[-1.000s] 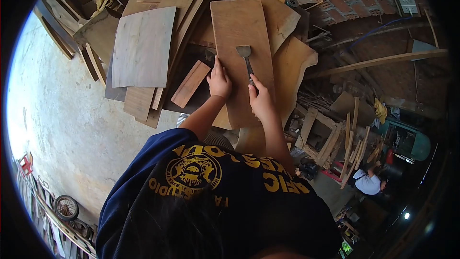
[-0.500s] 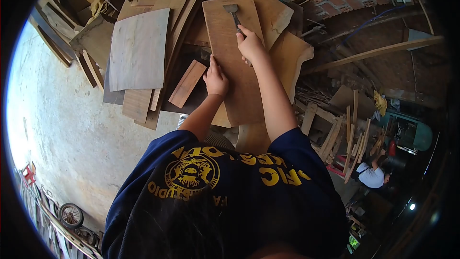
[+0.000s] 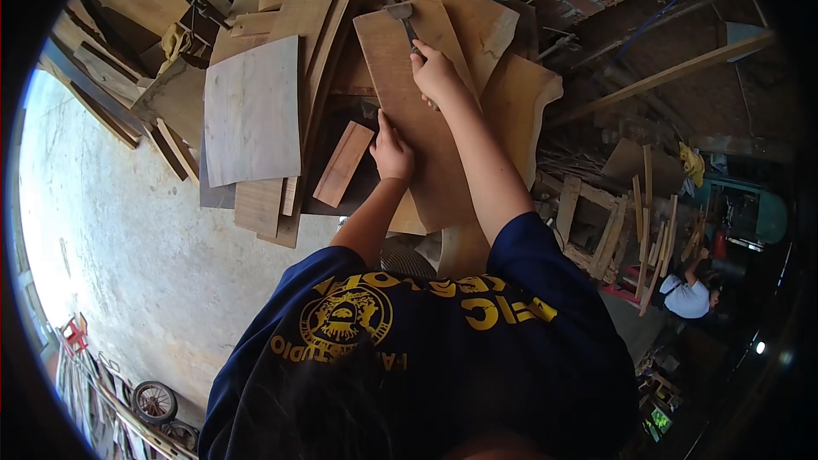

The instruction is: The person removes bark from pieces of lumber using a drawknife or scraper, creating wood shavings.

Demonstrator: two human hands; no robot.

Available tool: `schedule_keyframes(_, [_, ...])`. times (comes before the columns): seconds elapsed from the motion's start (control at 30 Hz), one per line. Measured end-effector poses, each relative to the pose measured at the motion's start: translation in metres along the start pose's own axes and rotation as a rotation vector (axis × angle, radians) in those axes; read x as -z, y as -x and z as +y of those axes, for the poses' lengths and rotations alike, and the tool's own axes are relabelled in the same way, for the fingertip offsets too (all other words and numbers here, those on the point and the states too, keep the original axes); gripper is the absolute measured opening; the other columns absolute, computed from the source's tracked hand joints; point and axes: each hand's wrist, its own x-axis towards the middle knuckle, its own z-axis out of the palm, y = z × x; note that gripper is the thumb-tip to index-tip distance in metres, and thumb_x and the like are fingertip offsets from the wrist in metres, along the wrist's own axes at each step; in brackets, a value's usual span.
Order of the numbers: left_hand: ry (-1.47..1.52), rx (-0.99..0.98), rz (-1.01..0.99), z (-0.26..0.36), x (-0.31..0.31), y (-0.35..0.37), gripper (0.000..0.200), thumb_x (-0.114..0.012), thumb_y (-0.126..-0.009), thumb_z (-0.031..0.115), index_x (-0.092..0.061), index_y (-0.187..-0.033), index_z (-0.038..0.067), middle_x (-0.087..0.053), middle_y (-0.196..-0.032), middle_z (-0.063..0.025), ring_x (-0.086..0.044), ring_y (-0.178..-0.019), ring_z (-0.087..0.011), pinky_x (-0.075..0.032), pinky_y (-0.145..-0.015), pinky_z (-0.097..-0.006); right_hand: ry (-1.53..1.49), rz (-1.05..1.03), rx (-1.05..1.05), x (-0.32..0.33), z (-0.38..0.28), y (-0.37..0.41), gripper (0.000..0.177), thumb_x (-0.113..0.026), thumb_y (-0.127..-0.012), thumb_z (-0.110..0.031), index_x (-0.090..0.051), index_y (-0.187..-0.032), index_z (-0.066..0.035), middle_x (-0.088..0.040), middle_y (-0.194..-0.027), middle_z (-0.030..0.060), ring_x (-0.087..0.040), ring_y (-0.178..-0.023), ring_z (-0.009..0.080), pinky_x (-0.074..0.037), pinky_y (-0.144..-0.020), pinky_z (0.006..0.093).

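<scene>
You are clasping the dark handle of a flat-bladed scraper (image 3: 410, 30) in your right hand (image 3: 438, 77), and your fingers are wrapping around it. The blade is lying over the far end of the long brown board (image 3: 426, 132), near its far left corner; whether it is touching the wood, you cannot tell from this view. Your left hand (image 3: 393, 153) is touching the board's left edge, with 1 finger pointing toward the far end; how tightly the others are closing, you cannot tell.

The board is lying at a slight slant in front of you, its near end pointing toward your shirt (image 3: 417, 349). A small reddish wood block (image 3: 343, 163) is lying just left of your left hand. Farther left, a greyish curved panel (image 3: 253, 111) is resting on other wood pieces. Beyond the board's right edge, a wavy-edged slab (image 3: 521, 102) is showing. At far right, 1 other person (image 3: 686, 296) in a white top is working apart from your hands.
</scene>
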Motion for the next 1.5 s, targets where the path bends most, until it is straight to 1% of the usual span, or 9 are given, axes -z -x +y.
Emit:
schedule_keyframes(0.23, [0.053, -0.025, 0.0, 0.002, 0.0, -0.001, 0.057, -0.04, -0.094, 0.013, -0.02, -0.148, 0.01, -0.058, -0.121, -0.0204, -0.053, -0.113, -0.0351, -0.026, -0.102, -0.0533, -0.422, 0.324, 0.358, -0.043, 0.149, 0.109, 0.041, -0.053, -0.095, -0.012, -0.047, -0.135, -0.005, -0.063, -0.099, 0.0094, -0.057, -0.068, 0.0106, -0.049, -0.064, 0.0244])
schedule_keyframes(0.47, [0.133, -0.038, 0.04, 0.002, -0.003, -0.005, 0.055, -0.044, -0.096, 0.026, -0.026, -0.145, 0.008, -0.044, -0.141, -0.0155, -0.041, -0.13, -0.0316, -0.026, -0.102, -0.0532, -0.151, 0.593, 0.148, -0.045, 0.268, 0.315, 0.051, -0.051, -0.095, -0.019, -0.036, -0.14, 0.0, -0.058, -0.106, 0.0135, -0.057, -0.086, 0.0165, -0.047, -0.076, 0.0289])
schedule_keyframes(0.63, [0.071, -0.007, 0.043, 0.006, 0.0, -0.007, 0.062, -0.047, -0.094, 0.035, -0.025, -0.145, 0.007, -0.038, -0.145, -0.0157, -0.038, -0.131, -0.0321, -0.026, -0.104, -0.0514, -0.208, 0.534, -0.317, -0.056, 0.28, 0.376, 0.056, -0.058, -0.092, -0.028, -0.039, -0.139, -0.004, -0.064, -0.098, 0.0209, -0.064, -0.085, 0.0273, -0.05, -0.073, 0.0359])
schedule_keyframes(1.0, [-0.251, -0.337, 0.012, -0.037, -0.004, -0.036, 0.073, -0.055, -0.086, 0.016, -0.015, -0.146, 0.001, -0.025, -0.146, -0.0247, -0.028, -0.134, -0.0392, -0.023, -0.11, -0.0496, -0.287, 0.06, -0.123, -0.048, 0.234, 0.359, 0.047, -0.056, -0.094, -0.028, -0.044, -0.138, -0.032, -0.065, -0.112, 0.0141, -0.068, -0.09, 0.0232, -0.051, -0.078, 0.034])
schedule_keyframes(1.13, [0.423, -0.339, -0.895, 0.129, 0.116, 0.052, 0.06, -0.041, -0.066, -0.006, -0.051, -0.124, 0.002, -0.044, -0.137, -0.0128, -0.037, -0.132, -0.0254, -0.028, -0.11, -0.0409, -0.168, 0.05, 0.155, -0.054, 0.261, 0.343, 0.044, -0.056, -0.094, -0.028, -0.047, -0.137, -0.022, -0.063, -0.117, 0.0146, -0.066, -0.093, 0.0244, -0.05, -0.083, 0.0335])
schedule_keyframes(1.23, [0.729, -0.897, -1.475, 0.214, 0.176, 0.104, 0.065, -0.031, -0.061, -0.016, -0.053, -0.12, 0.003, -0.052, -0.126, -0.018, -0.048, -0.122, -0.0313, -0.036, -0.105, -0.0427, -0.144, 0.039, 0.263, -0.042, 0.261, 0.339, 0.044, -0.057, -0.094, -0.023, -0.048, -0.136, -0.016, -0.063, -0.114, 0.0153, -0.064, -0.096, 0.0247, -0.048, -0.086, 0.0333])
schedule_keyframes(1.3, [1.153, -1.104, -1.8, 0.253, 0.188, 0.143, 0.043, -0.041, -0.084, -0.008, -0.054, -0.123, 0.006, -0.055, -0.118, -0.0246, -0.059, -0.104, -0.0365, -0.048, -0.088, -0.0465, -0.132, -0.016, 0.267, -0.036, 0.249, 0.333, 0.043, -0.057, -0.093, -0.019, -0.049, -0.135, -0.014, -0.064, -0.112, 0.0155, -0.062, -0.099, 0.0246, -0.046, -0.089, 0.0331])
schedule_keyframes(1.33, [1.318, -1.212, -1.812, 0.27, 0.191, 0.163, 0.06, -0.043, -0.065, -0.009, -0.052, -0.124, 0.001, -0.056, -0.122, -0.0148, -0.053, -0.115, -0.0307, -0.041, -0.098, -0.0402, -0.145, -0.05, 0.232, -0.035, 0.243, 0.328, 0.043, -0.057, -0.093, -0.018, -0.049, -0.135, -0.014, -0.064, -0.111, 0.0151, -0.063, -0.098, 0.024, -0.047, -0.087, 0.0331])
schedule_keyframes(1.5, [1.287, -1.173, -1.898, 0.294, 0.222, 0.198, 0.049, -0.047, -0.071, -0.006, -0.055, -0.118, 0.006, -0.059, -0.11, -0.0113, -0.055, -0.102, -0.0311, -0.043, -0.089, -0.0413, -0.18, -0.145, 0.054, -0.017, 0.209, 0.301, 0.043, -0.057, -0.093, -0.018, -0.049, -0.135, -0.013, -0.066, -0.105, 0.0133, -0.064, -0.091, 0.0219, -0.048, -0.081, 0.0329])
